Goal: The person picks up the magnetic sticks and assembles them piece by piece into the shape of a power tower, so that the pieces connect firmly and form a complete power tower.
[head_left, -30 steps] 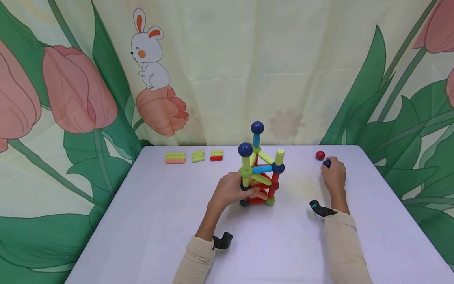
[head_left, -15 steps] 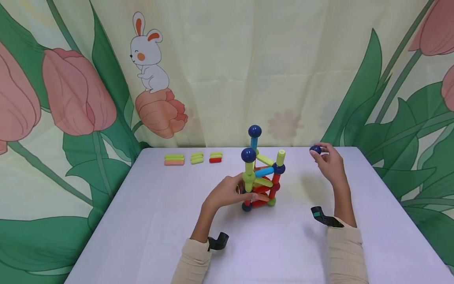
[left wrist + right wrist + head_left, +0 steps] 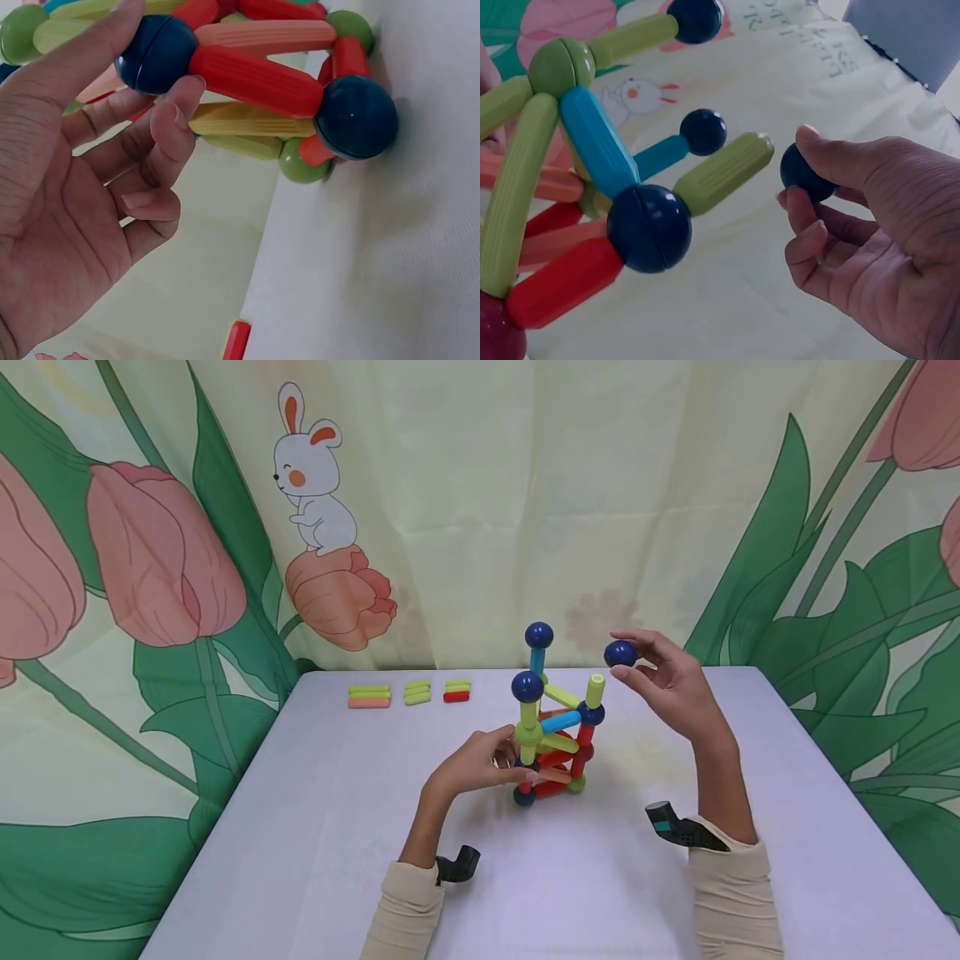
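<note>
A tower of magnetic rods and balls stands on the white table. My left hand holds its near-left post, with thumb and fingers about a navy ball joint in the left wrist view. My right hand pinches a loose navy ball between thumb and fingers, up and to the right of the tower. In the right wrist view that ball sits just apart from the bare tip of an upright light-green rod. Navy balls cap two other uprights, one being the blue rod at the back.
Small groups of spare rods lie along the table's back left: green and peach rods, short green rods, and a green pair with a red rod. A printed curtain hangs right behind the table.
My right hand has picked the navy ball up off the table and carried it left toward the tower. The red ball beside it is out of sight. The tower has shifted slightly.
</note>
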Tool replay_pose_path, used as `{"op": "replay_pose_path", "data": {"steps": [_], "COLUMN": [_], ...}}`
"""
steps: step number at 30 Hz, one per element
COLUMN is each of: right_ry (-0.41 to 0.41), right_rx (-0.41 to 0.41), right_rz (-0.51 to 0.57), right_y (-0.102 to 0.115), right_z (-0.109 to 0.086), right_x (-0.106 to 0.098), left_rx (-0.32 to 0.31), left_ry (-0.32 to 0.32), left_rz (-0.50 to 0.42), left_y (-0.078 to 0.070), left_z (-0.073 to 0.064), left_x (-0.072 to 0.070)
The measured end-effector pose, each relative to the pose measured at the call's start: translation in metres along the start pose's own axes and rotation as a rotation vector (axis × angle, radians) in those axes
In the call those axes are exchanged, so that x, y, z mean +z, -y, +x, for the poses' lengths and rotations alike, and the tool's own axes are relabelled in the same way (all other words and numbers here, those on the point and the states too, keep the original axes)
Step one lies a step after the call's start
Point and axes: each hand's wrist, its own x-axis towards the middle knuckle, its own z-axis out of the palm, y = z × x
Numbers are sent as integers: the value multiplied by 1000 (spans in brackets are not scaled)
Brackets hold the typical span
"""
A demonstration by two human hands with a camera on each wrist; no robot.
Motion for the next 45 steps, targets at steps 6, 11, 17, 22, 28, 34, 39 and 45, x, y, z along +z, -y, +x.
{"op": "replay_pose_path", "data": {"steps": [6,11,17,22,28,34,39,45], "right_ry": [5,20,31,127,262,314,308,306], "right_rx": [-29,-50,7,88,231,256,245,253], "right_rz": [11,1,-10,-93,-277,-342,-380,-409], "right_y": [7,4,1,-13,-27,-29,-25,-22], "right_z": [1,-3,-7,-17,-29,-30,-28,-28], "right_x": [11,16,17,18,26,32,34,34], "left_rx": [-3,3,4,1,-15,-109,-280,-483], "left_ry": [-9,-4,-5,-17,-39,-140,-362,-607], "left_rz": [0,-11,-11,14,22,29,89,165], "left_y": [2,4,3,4,11,28,62,115], "left_z": [0,0,0,-1,-2,-10,-22,-31], "left_x": [2,3,2,2,-2,-23,-53,-90]}}
